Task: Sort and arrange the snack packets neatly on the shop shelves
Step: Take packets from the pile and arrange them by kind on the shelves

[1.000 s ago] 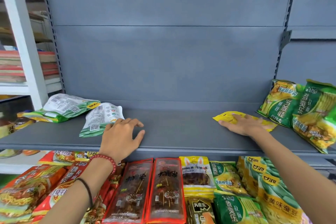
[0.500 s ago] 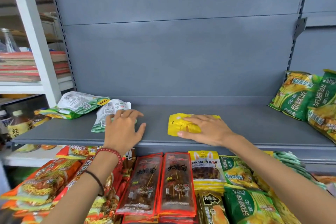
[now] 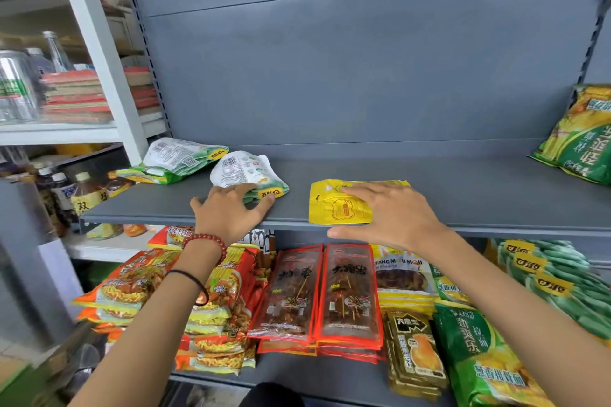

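A flat yellow snack packet [image 3: 337, 205] lies near the front edge of the grey upper shelf [image 3: 479, 201]. My right hand [image 3: 386, 215] lies flat on its right half with fingers straight. My left hand [image 3: 231, 211] rests on the shelf, fingertips touching a white-and-green packet [image 3: 244, 172] that lies back side up. A second white-and-green packet [image 3: 178, 158] sits further left against the back panel.
Green-and-yellow chip bags [image 3: 582, 142] lean at the shelf's right end. The lower shelf holds orange noodle packs [image 3: 132, 287], red skewer packets [image 3: 317, 294], yellow packets [image 3: 400, 277] and green bags [image 3: 482, 350]. A white rack [image 3: 99, 53] with bottles and stacked books stands left.
My right hand has slid the yellow packet leftwards from the right part of the shelf to its middle. My left hand stays by the white-and-green packet.
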